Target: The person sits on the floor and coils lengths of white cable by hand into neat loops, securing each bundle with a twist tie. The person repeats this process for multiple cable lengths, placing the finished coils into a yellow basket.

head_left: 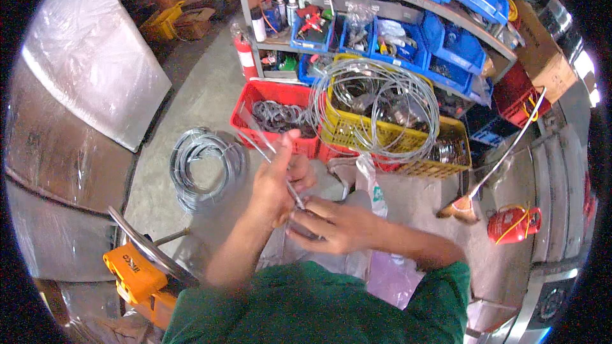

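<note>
My left hand (274, 181) is closed around thin grey metal strips (257, 144), its thumb pointing up along them. From the fist the strips stick out up and to the left, smeared by motion, so their exact kind is unclear. Just below and to the right, my right hand (331, 224) has its fingers bent around the lower end of the strips (295, 197), close against the left hand. Beyond my hands stands a red crate (245, 103) with grey coiled pieces (280, 114) in it.
A coil of grey wire (182, 169) lies on the floor at left. More looped wire (433, 118) drapes over a yellow crate (331, 129). Blue bins (398, 57) fill the shelf behind. An orange machine (137, 274), a broom (462, 209) and a red cylinder (510, 224) stand around me.
</note>
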Available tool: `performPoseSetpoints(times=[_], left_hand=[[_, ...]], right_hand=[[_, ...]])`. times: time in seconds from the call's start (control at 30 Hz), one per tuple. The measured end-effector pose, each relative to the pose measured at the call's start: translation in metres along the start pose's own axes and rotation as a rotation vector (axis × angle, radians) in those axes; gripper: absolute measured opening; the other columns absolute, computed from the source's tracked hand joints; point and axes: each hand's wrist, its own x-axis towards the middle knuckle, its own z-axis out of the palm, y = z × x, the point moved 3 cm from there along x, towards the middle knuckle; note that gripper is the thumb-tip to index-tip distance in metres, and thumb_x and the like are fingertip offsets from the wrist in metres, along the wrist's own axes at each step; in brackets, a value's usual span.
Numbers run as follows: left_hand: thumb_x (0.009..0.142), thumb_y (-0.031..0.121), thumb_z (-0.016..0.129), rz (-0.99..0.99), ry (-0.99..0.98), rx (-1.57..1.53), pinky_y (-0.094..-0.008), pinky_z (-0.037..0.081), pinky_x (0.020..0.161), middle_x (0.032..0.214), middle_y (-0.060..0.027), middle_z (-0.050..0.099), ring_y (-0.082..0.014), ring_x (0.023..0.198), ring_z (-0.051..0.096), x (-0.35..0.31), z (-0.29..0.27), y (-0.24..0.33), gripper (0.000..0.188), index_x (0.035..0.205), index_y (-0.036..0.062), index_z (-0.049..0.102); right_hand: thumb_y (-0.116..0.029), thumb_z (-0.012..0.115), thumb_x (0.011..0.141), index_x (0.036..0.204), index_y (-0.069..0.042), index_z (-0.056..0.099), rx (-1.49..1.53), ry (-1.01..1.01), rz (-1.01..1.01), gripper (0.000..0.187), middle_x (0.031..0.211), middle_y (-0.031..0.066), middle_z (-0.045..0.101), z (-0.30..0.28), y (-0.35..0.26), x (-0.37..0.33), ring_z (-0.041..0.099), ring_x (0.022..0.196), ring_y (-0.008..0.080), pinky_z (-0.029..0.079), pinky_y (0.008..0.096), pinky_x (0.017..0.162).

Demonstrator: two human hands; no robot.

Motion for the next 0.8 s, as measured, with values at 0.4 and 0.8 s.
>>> performPoseSetpoints(times=[0.4,0.8], left_hand=[[0.094,0.022,0.051,0.287,-0.066,1.53,-0.0612,0.048,0.072,0.077,-0.0353,0.062,-0.0533,0.073,0.061,0.008,-0.01,-0.065,0.048,0.129,-0.0062,0.034],[0.085,0.019,0.06,0.331,-0.091,1.712,-0.0585,0.044,0.084,0.079,-0.0266,0.066,-0.0475,0.083,0.063,-0.018,-0.034,-0.097,0.06,0.134,-0.0036,0.034]], right_hand=[[-0.028,0.047,0.103,0.128,0.002,0.055,1.146,0.653,1.375,0.04,0.112,0.0097,0.064,0.016,0.064,-0.022,0.06,0.093,0.0148,0.048,0.0309,0.085],[-0.035,0.05,0.101,0.099,0.002,0.063,1.412,1.041,1.401,0.039,0.078,0.0095,0.064,0.04,0.057,-0.012,0.067,0.065,0.0222,0.058,0.0334,0.06]])
